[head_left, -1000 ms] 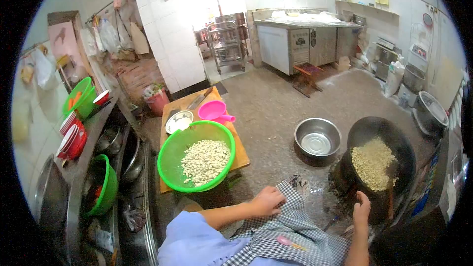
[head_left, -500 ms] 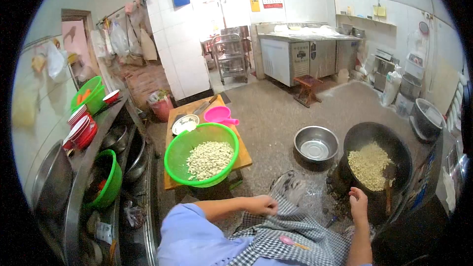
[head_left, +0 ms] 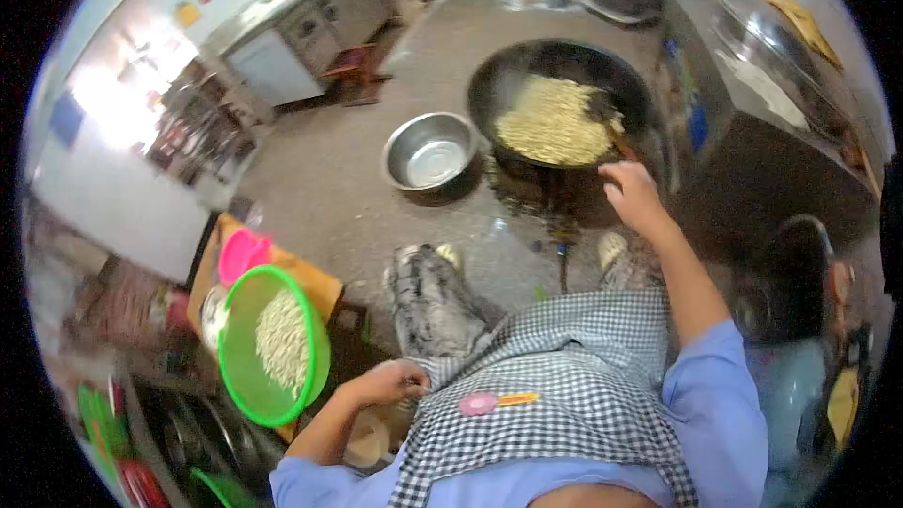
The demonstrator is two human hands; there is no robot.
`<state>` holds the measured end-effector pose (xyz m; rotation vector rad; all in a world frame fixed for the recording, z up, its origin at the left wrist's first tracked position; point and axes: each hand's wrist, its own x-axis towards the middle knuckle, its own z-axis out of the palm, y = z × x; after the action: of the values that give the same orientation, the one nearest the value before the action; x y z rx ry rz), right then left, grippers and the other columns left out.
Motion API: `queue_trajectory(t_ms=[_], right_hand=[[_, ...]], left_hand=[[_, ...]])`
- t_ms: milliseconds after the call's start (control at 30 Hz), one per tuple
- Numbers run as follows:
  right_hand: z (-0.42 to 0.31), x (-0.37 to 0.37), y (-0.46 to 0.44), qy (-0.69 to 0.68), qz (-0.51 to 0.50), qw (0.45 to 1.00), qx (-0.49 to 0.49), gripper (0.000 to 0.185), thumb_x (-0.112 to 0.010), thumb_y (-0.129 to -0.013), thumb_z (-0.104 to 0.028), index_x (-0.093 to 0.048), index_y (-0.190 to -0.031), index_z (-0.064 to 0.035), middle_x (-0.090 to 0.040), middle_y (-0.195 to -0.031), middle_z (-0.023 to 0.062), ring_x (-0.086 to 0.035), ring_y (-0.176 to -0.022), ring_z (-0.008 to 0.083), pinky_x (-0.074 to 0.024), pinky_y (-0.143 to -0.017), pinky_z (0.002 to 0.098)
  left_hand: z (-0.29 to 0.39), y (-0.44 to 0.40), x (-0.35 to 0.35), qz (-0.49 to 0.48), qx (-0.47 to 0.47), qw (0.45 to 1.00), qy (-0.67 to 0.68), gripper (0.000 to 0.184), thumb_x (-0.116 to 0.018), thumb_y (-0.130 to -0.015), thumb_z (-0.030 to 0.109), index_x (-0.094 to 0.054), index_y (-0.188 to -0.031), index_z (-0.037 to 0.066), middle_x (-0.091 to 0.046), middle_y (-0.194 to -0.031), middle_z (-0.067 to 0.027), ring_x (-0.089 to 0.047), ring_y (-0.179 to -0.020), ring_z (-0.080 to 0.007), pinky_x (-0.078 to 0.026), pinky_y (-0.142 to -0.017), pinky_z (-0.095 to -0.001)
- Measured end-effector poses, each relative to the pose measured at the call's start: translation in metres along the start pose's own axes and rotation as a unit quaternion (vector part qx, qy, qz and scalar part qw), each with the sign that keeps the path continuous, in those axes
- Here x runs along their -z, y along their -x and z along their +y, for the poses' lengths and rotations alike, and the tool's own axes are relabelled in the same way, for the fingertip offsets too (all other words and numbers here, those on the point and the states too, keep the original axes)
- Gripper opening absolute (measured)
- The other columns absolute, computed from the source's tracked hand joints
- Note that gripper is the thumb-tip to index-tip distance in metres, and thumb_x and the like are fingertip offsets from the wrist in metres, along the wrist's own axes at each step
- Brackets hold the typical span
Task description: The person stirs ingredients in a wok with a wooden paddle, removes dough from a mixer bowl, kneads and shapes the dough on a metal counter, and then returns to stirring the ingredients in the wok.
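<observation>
In the head view, a large black wok (head_left: 484,94) holds a heap of pale yellowish diced pieces (head_left: 555,122). A spatula with a wooden handle (head_left: 623,143) rests in it, its dark blade partly in the heap. My right hand (head_left: 635,196) hovers at the wok's near rim by the handle's end, fingers apart and nothing visible in them. Beside the checked apron (head_left: 574,395), my left hand (head_left: 390,382) is loosely closed, with nothing visible in it. Left of it, a green plastic basket (head_left: 320,348) of whitish small pieces (head_left: 282,341) sits on a wooden board (head_left: 315,290).
A steel basin (head_left: 400,155) stands on the floor left of the wok. A pink scoop (head_left: 243,254) lies behind the basket. To the right is a dark counter (head_left: 781,165). A stool (head_left: 357,71) and a steel cabinet (head_left: 282,66) are farther back.
The view has swung right and down, so the wok now sits nearer the centre. My right hand has come closer to the spatula's handle. My left hand stays beside the apron.
</observation>
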<state>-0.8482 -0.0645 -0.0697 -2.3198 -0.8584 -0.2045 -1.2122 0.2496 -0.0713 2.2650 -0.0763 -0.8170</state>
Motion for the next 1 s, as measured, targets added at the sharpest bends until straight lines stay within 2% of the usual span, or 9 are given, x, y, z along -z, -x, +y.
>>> queue_trajectory(t_ms=[233,300,467,533,667,833,900,933,1000], right_hand=[[0.054,-0.009,-0.001,0.278,-0.062,0.944,-0.169,0.039,-0.062,-0.081,-0.026,-0.052,-0.115,-0.0079,-0.046,-0.119,0.0178,-0.044,-0.112,0.0349,-0.0401,-0.089,0.0454],[0.064,-0.021,-0.003,0.267,-0.104,0.934,-0.215,0.049,-0.061,-0.083,-0.028,-0.042,-0.125,-0.0118,-0.044,-0.120,0.0184,-0.048,-0.109,0.0372,-0.0434,-0.084,0.0474],[0.133,-0.071,-0.006,0.147,-0.087,0.941,-0.293,0.049,-0.058,-0.085,-0.020,-0.037,-0.129,-0.0132,-0.047,-0.112,0.0200,-0.055,-0.096,0.0396,-0.0479,-0.076,0.0476],[0.097,-0.056,-0.019,0.290,-0.124,0.920,-0.231,0.037,-0.054,-0.086,-0.016,-0.044,-0.121,-0.0103,-0.053,-0.101,0.0202,-0.057,-0.087,0.0417,-0.0478,-0.071,0.0494],[0.049,-0.009,-0.074,0.304,-0.104,0.934,-0.154,0.019,-0.048,-0.085,-0.012,-0.059,-0.098,-0.0058,-0.061,-0.082,0.0208,-0.060,-0.079,0.0402,-0.0475,-0.069,0.0491],[-0.024,0.094,-0.148,0.309,-0.161,0.936,-0.057,0.018,-0.054,-0.082,-0.014,-0.066,-0.093,-0.0049,-0.064,-0.085,0.0181,-0.061,-0.081,0.0359,-0.0484,-0.072,0.0424],[-0.042,0.125,-0.175,0.261,-0.194,0.945,-0.024,0.017,-0.057,-0.080,-0.014,-0.066,-0.089,-0.0019,-0.064,-0.080,0.0176,-0.063,-0.074,0.0283,-0.0483,-0.068,0.0369],[-0.057,0.135,-0.189,0.267,-0.213,0.935,-0.096,0.017,-0.059,-0.081,-0.014,-0.066,-0.088,-0.0008,-0.064,-0.073,0.0137,-0.061,-0.068,0.0207,-0.0482,-0.066,0.0332],[-0.066,0.151,-0.215,0.234,-0.211,0.944,-0.098,0.018,-0.059,-0.082,-0.016,-0.066,-0.086,-0.0005,-0.063,-0.069,0.0096,-0.059,-0.065,0.0169,-0.0481,-0.063,0.0313]], left_hand=[[-0.005,-0.095,0.089,0.219,-0.089,0.971,0.027,0.017,-0.059,-0.084,0.016,-0.061,-0.094,0.003,-0.063,-0.092,-0.0107,-0.060,-0.086,-0.0228,-0.047,-0.076,-0.0328],[-0.014,-0.142,0.101,0.230,-0.160,0.960,-0.013,0.018,-0.058,-0.084,0.018,-0.059,-0.090,0.001,-0.060,-0.089,-0.0145,-0.059,-0.082,-0.0313,-0.046,-0.075,-0.0379],[0.001,-0.226,0.122,0.163,-0.218,0.961,0.041,0.023,-0.059,-0.084,0.024,-0.059,-0.084,0.001,-0.060,-0.085,-0.0153,-0.058,-0.080,-0.0332,-0.046,-0.072,-0.0392],[0.001,-0.245,0.129,0.151,-0.233,0.960,0.041,0.026,-0.058,-0.084,0.027,-0.059,-0.083,0.001,-0.060,-0.084,-0.0151,-0.058,-0.080,-0.0327,-0.046,-0.071,-0.0389],[-0.015,-0.279,0.154,0.201,-0.261,0.941,0.072,0.025,-0.058,-0.085,0.027,-0.060,-0.085,0.002,-0.061,-0.082,-0.0135,-0.059,-0.078,-0.0290,-0.046,-0.069,-0.0361],[-0.044,-0.300,0.175,0.282,-0.213,0.905,0.235,0.024,-0.053,-0.088,0.023,-0.061,-0.084,0.000,-0.063,-0.078,-0.0083,-0.059,-0.076,-0.0176,-0.046,-0.070,-0.0306],[-0.058,-0.311,0.174,0.306,-0.200,0.882,0.299,0.025,-0.051,-0.089,0.021,-0.061,-0.082,-0.001,-0.063,-0.078,-0.0056,-0.058,-0.076,-0.0133,-0.045,-0.070,-0.0276],[-0.055,-0.304,0.178,0.321,-0.191,0.874,0.312,0.026,-0.050,-0.089,0.021,-0.061,-0.082,-0.001,-0.063,-0.078,-0.0053,-0.058,-0.076,-0.0130,-0.045,-0.070,-0.0271],[-0.056,-0.306,0.182,0.324,-0.180,0.846,0.384,0.027,-0.049,-0.091,0.021,-0.062,-0.082,-0.001,-0.062,-0.078,-0.0047,-0.056,-0.075,-0.0119,-0.044,-0.070,-0.0255]])
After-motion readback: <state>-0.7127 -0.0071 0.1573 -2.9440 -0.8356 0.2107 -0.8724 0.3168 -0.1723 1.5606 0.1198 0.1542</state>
